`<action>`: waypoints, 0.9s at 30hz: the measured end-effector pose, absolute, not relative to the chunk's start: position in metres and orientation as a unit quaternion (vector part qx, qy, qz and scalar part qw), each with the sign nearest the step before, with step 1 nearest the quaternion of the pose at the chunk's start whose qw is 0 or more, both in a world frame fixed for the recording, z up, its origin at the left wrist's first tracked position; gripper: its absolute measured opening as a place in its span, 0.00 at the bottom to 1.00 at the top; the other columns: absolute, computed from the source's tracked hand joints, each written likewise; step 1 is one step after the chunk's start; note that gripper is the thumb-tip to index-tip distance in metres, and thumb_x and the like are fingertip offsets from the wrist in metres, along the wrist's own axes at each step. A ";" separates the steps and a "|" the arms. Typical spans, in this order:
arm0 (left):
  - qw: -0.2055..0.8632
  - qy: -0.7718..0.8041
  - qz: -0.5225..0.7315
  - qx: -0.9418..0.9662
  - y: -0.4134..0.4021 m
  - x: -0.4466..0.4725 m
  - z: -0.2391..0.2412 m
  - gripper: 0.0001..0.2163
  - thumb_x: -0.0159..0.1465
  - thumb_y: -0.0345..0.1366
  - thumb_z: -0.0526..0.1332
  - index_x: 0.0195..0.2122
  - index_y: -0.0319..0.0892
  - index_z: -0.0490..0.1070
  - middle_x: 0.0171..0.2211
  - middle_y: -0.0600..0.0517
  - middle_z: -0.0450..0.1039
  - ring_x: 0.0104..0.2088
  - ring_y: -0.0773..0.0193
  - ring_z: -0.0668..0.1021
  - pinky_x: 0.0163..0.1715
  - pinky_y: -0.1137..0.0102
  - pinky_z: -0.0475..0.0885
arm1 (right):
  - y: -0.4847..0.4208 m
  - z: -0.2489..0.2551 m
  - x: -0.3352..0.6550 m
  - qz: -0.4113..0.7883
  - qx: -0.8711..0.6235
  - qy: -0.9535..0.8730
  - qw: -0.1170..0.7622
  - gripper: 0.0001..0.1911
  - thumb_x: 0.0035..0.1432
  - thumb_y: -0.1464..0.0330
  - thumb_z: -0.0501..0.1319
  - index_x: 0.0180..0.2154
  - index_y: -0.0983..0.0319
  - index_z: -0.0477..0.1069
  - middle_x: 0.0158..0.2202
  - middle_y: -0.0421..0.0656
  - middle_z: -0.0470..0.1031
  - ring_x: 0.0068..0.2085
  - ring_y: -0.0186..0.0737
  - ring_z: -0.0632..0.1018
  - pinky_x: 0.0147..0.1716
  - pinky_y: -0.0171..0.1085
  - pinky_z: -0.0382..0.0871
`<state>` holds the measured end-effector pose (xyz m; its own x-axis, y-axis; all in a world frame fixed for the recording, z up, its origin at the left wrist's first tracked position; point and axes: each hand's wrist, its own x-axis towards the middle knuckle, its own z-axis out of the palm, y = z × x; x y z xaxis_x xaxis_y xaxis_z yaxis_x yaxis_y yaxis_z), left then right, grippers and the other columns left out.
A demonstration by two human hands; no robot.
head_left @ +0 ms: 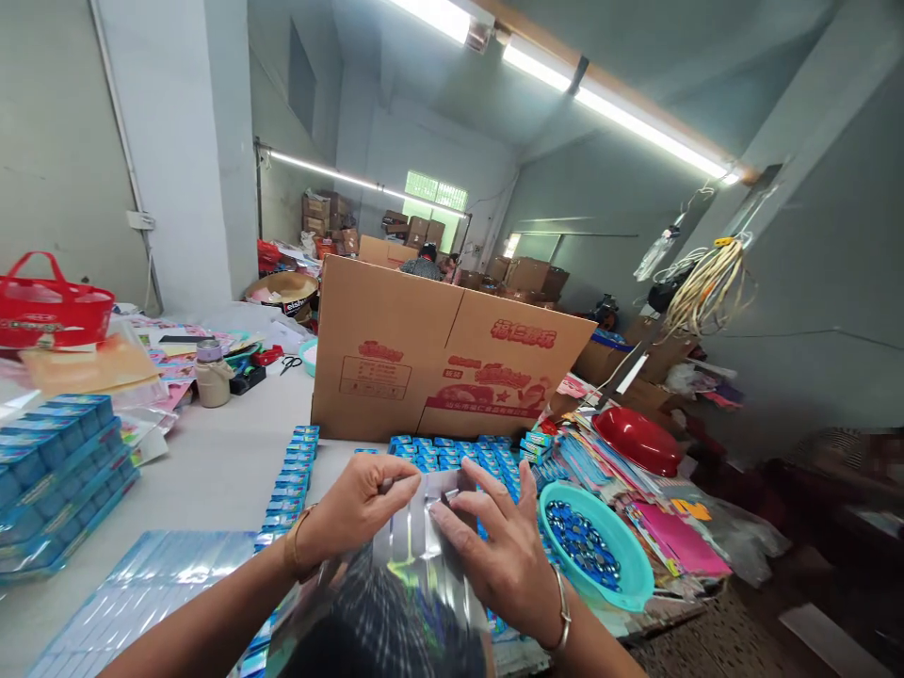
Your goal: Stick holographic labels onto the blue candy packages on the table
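A shiny, ridged clear plastic sheet (416, 541) stands tilted in front of me, reflecting light and a dark head shape. At its upper left edge, my left hand (363, 504) is closed, thumb and forefinger pinching the plastic. My right hand (498, 546) lies against the upper right part with fingers apart, touching the sheet. Behind the sheet are rows of small blue boxes (442, 452), partly hidden by it and my hands. Another column of blue boxes (289, 480) runs along the left. A flat stack of clear ridged plastic (169, 570) lies near my left forearm.
A large cardboard carton (424, 330) stands behind the boxes. To the right are a turquoise basin (639, 560) of blue round pieces and a red basin (639, 438). Packed blue boxes (63, 480), a beige flask (213, 377) and scissors (290, 363) are left. A person (424, 266) is beyond.
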<state>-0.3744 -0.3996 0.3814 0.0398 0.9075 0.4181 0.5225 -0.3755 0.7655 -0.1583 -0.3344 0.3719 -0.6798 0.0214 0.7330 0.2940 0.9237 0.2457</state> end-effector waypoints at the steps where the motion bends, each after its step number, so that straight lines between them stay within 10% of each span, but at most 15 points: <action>1: 0.193 0.517 0.453 0.700 -0.399 -0.374 0.382 0.17 0.68 0.38 0.51 0.24 0.38 0.69 0.21 0.57 0.60 0.24 0.71 0.62 0.26 0.75 0.56 | -0.333 0.374 -0.157 -0.171 -0.086 -0.908 0.373 0.15 0.66 0.72 0.53 0.49 0.55 0.73 0.38 0.41 0.77 0.60 0.51 0.68 0.63 0.66 0.33; 27: 0.212 0.524 0.436 0.701 -0.354 -0.330 0.382 0.18 0.69 0.40 0.50 0.23 0.39 0.64 0.22 0.58 0.55 0.25 0.71 0.58 0.25 0.74 0.54 | -0.312 0.347 -0.111 -0.245 -0.117 -0.894 0.356 0.19 0.67 0.73 0.49 0.54 0.60 0.71 0.49 0.48 0.76 0.62 0.52 0.66 0.64 0.59 0.45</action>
